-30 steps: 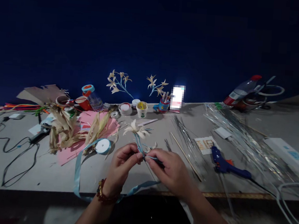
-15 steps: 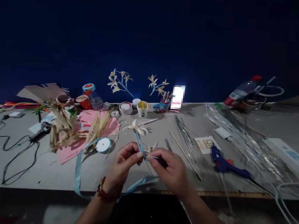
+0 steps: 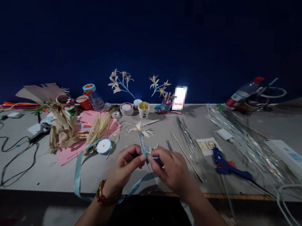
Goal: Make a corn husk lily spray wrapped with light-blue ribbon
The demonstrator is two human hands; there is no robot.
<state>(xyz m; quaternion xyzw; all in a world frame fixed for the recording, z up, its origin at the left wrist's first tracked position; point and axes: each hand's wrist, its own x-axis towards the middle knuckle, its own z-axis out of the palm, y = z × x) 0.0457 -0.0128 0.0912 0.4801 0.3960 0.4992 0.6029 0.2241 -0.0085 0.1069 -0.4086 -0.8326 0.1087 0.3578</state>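
Observation:
My left hand (image 3: 128,161) is closed in a pinch on the blue-wrapped stem (image 3: 142,143) of a husk flower. The pale flower head (image 3: 140,128) points up and away from me. Beside it, a second pale bloom (image 3: 155,147) is partly hidden behind my right fingers. My right hand (image 3: 171,167) is closed at the same joint, with a strip of light blue ribbon between thumb and fingers. A loop of this ribbon (image 3: 78,170) runs from the white-faced spool (image 3: 104,146) down past the table edge and up under my hands. A thin wire hangs below the joint.
Dried corn husks (image 3: 63,127) lie on pink paper (image 3: 69,152) at left. Two flower sprays (image 3: 123,81) stand at the back beside tubs (image 3: 143,109) and a lit phone (image 3: 179,98). Wires (image 3: 188,133), a blue glue gun (image 3: 227,167) and a power strip (image 3: 291,157) are right.
My hands stay together at the stem. The flower has tilted slightly to the right, and the strip in my right fingers has shifted a little.

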